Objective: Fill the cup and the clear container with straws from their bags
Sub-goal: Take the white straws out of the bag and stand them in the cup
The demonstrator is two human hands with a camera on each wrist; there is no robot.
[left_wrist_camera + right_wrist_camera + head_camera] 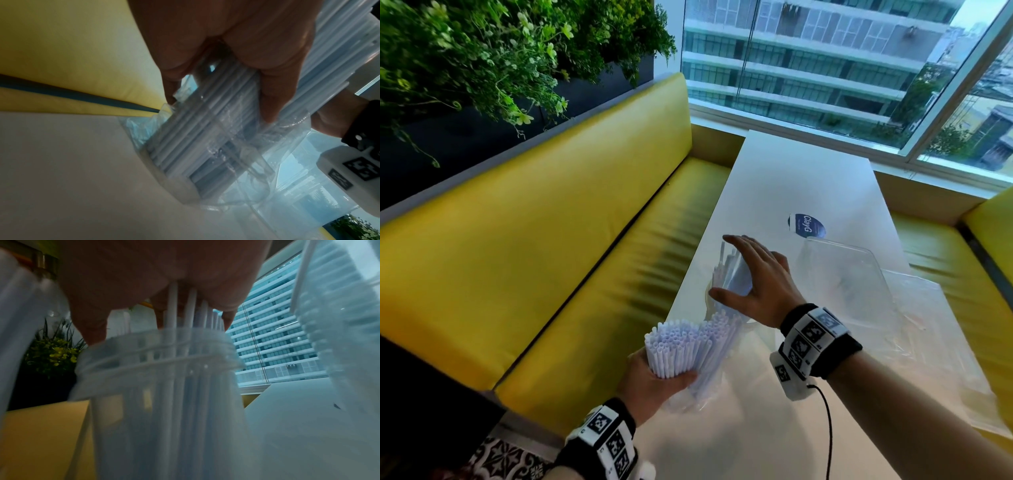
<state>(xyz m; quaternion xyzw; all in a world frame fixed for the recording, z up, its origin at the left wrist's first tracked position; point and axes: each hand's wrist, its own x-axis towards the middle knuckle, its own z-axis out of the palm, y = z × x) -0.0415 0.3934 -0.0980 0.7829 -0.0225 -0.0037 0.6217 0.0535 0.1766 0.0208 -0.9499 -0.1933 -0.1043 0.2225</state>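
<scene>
My left hand (pixel 659 371) grips a thick bundle of white straws (pixel 681 342) still wrapped in its clear bag (pixel 205 146), held tilted over the table's near left edge. Its thumb and fingers curl round the bundle in the left wrist view, where the left hand (pixel 220 108) fills the top. My right hand (pixel 726 267) is spread flat over a clear cup (pixel 156 382) that stands upright with several white straws (pixel 171 308) in it. The straight fingers (pixel 92 331) rest on the straw tops. A clear container (pixel 839 267) sits just right of the cup.
The long white table (pixel 801 178) runs toward a window (pixel 825 68). A crumpled clear plastic bag (pixel 928 318) lies at the container's right. A round blue sticker (pixel 806 224) is beyond it. Yellow bench seats (pixel 551 240) flank the table; plants (pixel 482 51) hang at top left.
</scene>
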